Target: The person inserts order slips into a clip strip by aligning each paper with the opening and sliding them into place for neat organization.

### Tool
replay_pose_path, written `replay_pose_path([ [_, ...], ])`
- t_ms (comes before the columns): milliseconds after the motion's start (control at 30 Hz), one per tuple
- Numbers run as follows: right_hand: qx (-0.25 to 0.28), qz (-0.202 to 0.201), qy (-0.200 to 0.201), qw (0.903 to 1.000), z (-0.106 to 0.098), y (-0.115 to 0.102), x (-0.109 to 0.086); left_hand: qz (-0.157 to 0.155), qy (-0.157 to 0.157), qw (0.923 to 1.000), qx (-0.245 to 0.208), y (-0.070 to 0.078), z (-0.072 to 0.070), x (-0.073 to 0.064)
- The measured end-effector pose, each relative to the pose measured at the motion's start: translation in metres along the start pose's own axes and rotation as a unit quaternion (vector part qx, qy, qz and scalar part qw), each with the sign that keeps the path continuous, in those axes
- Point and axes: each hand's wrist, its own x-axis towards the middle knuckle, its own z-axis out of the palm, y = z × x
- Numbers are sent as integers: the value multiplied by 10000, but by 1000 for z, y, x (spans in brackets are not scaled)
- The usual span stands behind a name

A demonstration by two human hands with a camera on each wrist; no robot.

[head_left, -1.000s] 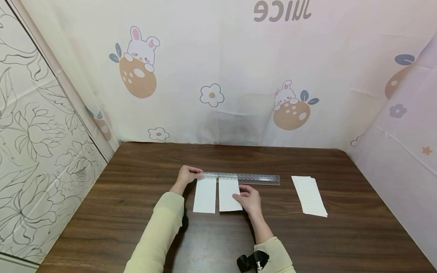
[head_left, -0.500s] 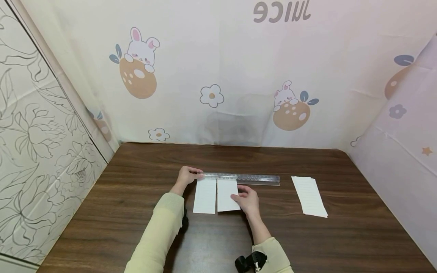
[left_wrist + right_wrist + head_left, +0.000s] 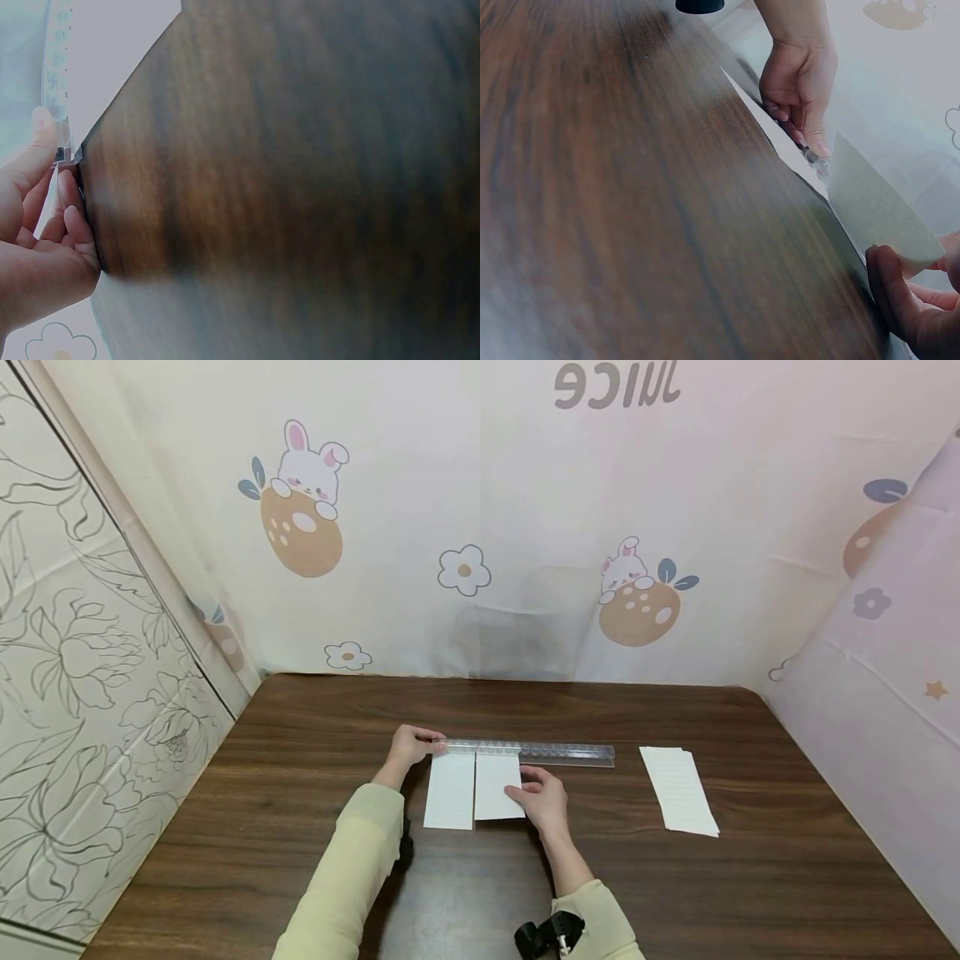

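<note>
A clear plastic strip with small regular marks along it lies across the table. My left hand pinches its left end, the thumb on top in the left wrist view. Below the strip lies a lined white paper slip, its top edge overlapped by the plastic. My right hand pinches the right edge of a second paper slip, whose top also meets the strip. In the right wrist view this second slip stands tilted up from the table, next to the flat first slip.
A small stack of similar lined slips lies to the right on the brown wooden table. Behind the table hangs a patterned cloth. A black wrist camera sits on the right sleeve.
My right hand has shifted slightly left with the second slip, narrowing the gap to the first slip. The second slip's lower edge has also moved a little toward the strip. My left hand stays put.
</note>
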Motion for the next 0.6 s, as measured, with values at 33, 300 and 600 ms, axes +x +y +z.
replay_pose_path([
  [33,7,-22,1,10000,0,0,0,-2,-10,10000,0,0,0,0],
  [300,7,-88,32,10000,0,0,0,-8,-29,10000,-28,-1,-1,0],
  [600,-429,-221,-35,9988,-3,-5,-4,1,-14,10000,-45,1,-1,0],
])
